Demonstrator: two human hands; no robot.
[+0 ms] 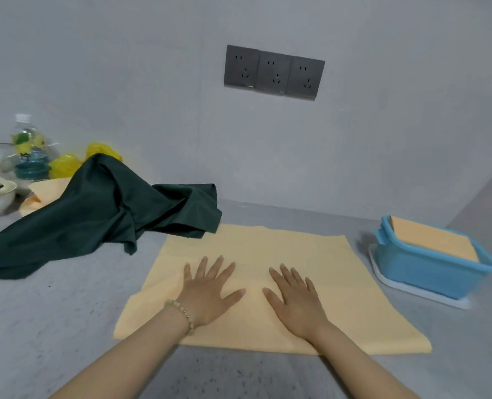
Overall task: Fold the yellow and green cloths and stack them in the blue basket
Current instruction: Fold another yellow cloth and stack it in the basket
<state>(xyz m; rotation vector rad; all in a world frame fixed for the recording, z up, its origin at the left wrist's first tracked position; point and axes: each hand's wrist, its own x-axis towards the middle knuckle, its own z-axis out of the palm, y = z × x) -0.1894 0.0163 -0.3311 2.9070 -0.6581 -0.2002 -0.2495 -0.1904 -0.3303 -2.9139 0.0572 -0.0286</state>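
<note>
The person's left hand (207, 292) and right hand (295, 298) lie flat, side by side, on the yellow cloth (311, 254), which is spread in the middle of the counter (51, 306), close to its front edge; the grip of each hand is wide, fingers straight and spread, and holds nothing; this looks like smoothing the cloth before a fold; to do it well, the hands should slide from the middle out to the sides so the bumps go away, then take two corners and lay edge on edge; the green cloth (95, 214) sits in a crumpled heap toward the back left, touching the yellow cloth's far left corner, so it may need a nudge away; the blue basket (429, 272) waits by the right edge with one folded cloth (432, 239) already inside.
</note>
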